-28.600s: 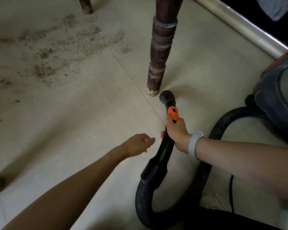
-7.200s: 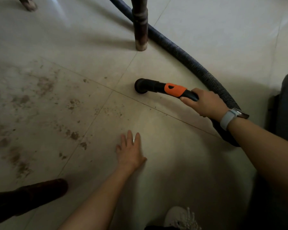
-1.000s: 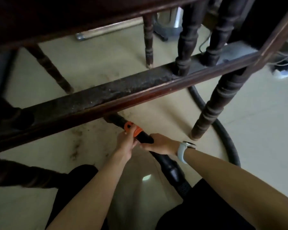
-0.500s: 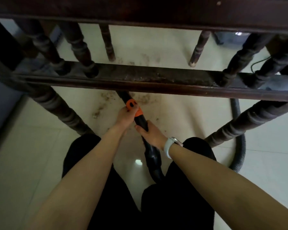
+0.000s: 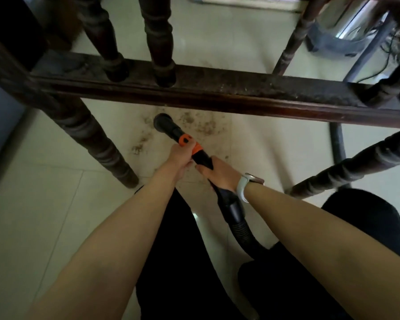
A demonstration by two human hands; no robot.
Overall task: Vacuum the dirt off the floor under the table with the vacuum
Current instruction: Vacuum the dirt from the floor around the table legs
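Pale floor tiles (image 5: pixel 44 204) under the bench are carrying dirt (image 5: pixel 201 125) just right of the nozzle (image 5: pixel 163 121) we are aiming forward, left hand (image 5: pixel 179 155) leading and right hand (image 5: pixel 218 174) behind, both sets of fingers wrapping the wand (image 5: pixel 199 155).

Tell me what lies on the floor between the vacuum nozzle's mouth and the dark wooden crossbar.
In the head view, scattered brown dirt on pale floor tile lies between the black vacuum nozzle and dark wooden crossbar.

Hose (image 5: pixel 241 229) end hidden behind dark trousers (image 5: pixel 171 262); table legs (image 5: pixel 90 135) cut off at the top edge
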